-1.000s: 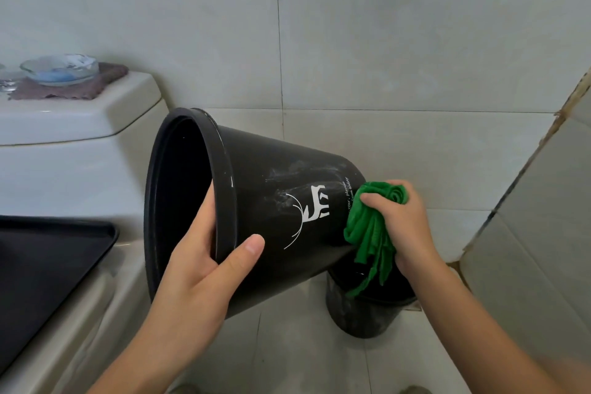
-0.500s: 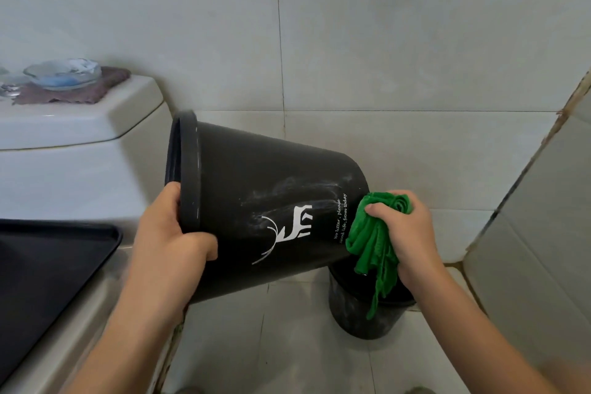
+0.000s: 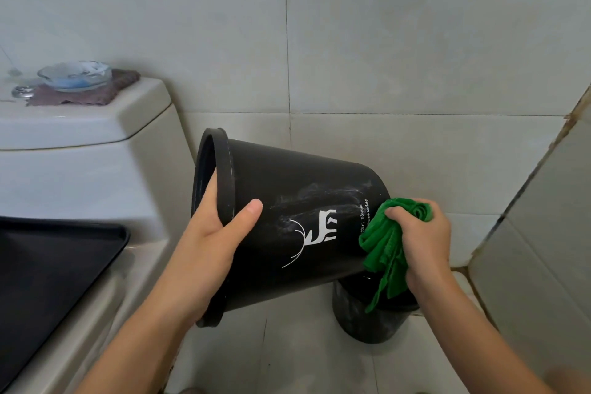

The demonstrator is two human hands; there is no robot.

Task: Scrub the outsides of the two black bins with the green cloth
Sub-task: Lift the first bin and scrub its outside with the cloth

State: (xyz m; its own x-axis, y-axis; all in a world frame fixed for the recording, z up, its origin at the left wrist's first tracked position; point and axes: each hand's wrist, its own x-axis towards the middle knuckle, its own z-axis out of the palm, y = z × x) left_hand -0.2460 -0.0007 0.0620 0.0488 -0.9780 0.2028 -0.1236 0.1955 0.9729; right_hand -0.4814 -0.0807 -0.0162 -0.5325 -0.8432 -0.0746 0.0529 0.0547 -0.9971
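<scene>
Black second bin (image 3: 371,323) mostly hidden behind tilted bin (image 3: 297,201); print partly cloth-covered (image 3: 387,243)

Second bin (image 3: 367,323) mostly hidden.

Soft, even, diffuse light; source not visible. Pale wall tiles (image 3: 399,41) bright, no hard glare. Faint shadows only. Dull sheen along upper side of tilted black bin (image 3: 303,201). Wide-angle bowing at frame edges (tile joints curve). Focus fairly sharp centrally; blurred patch at lower right corner.
</scene>
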